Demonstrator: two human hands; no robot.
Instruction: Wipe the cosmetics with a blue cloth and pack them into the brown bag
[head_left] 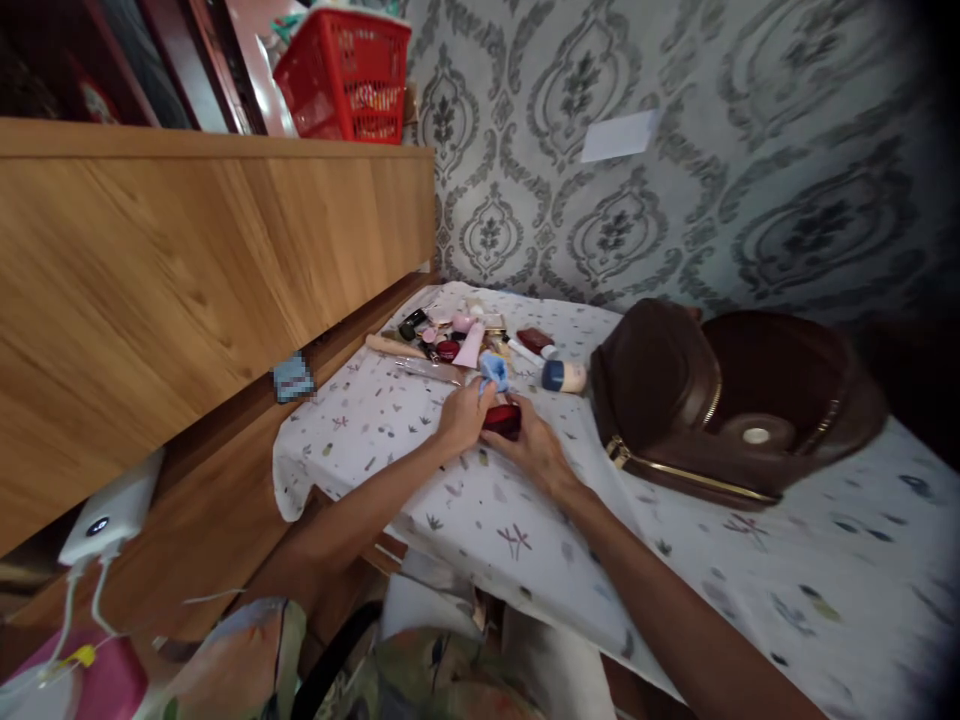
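My left hand is closed, with a crumpled light-blue cloth pinched at its fingertips. In my right hand is a small, shiny dark-red case, held low over the table; my left fingers are right beside it. Past my hands lie a pink tube, a round red compact, a clear plastic packet and several small cosmetics. A blue-and-beige jar lies to the right of the cloth, with a dark-red flat item behind it.
A brown leather bag with gold zips stands open on the right of the patterned tablecloth. On the left are a wooden cabinet, a red basket on top of it, and a white power bank with cables.
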